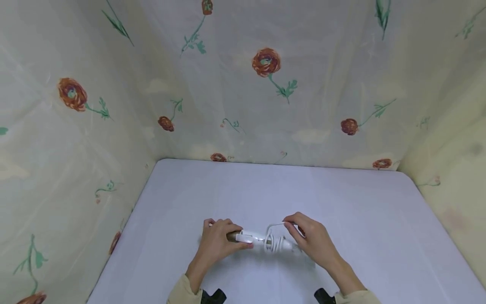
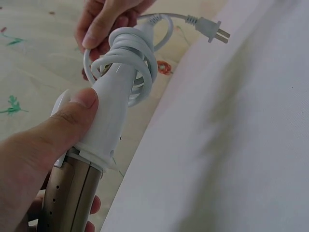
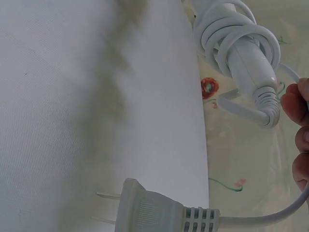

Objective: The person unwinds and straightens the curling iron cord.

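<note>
Pale beige sleeves [image 1: 183, 291] meet black, stubby wrist cameras [image 1: 214, 297].

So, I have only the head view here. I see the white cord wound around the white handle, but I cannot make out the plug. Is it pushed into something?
Observer: No. In the right wrist view the plug has its two metal prongs bare, in no socket.
Operator: Thank you. And the brown part in the left grip, does it have some small details which I miss?
Observer: Yes, the left wrist view shows a row of small dark holes along it.
</note>
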The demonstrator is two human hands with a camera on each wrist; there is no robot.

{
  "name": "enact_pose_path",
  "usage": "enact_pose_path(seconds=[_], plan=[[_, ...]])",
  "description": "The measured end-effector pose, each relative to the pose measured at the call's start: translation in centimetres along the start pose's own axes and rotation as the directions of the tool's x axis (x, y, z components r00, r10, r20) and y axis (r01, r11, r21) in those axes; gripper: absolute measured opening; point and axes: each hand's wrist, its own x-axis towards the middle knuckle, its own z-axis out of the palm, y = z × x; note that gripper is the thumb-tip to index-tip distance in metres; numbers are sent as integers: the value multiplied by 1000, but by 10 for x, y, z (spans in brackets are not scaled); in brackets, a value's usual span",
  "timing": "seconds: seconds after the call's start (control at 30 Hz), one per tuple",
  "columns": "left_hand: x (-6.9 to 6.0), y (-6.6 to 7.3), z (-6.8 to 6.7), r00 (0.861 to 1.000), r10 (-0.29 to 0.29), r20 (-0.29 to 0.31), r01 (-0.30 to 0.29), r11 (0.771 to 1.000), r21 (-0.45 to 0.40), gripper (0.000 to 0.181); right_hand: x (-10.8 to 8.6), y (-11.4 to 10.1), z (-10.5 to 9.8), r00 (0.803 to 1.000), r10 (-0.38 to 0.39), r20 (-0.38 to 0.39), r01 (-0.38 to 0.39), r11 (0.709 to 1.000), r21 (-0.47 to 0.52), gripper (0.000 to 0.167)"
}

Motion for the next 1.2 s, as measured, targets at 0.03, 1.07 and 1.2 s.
enact_pose_path(seconds=[0.03, 1.07, 1.2], plan=[[0, 0, 0, 1000, 3, -4, -3, 1000, -2, 59, -1, 0, 0, 1000, 4, -1, -4, 1000, 1, 10], [-1, -1, -2, 997, 31, -77, -34, 998, -49, 56, -11, 31, 27, 980, 186, 69, -185, 983, -14, 6], [1, 0, -3, 996, 35, -86, -38, 998, -40, 54, -14, 33, 33, 969, 226, 98, -225, 974, -24, 6]])
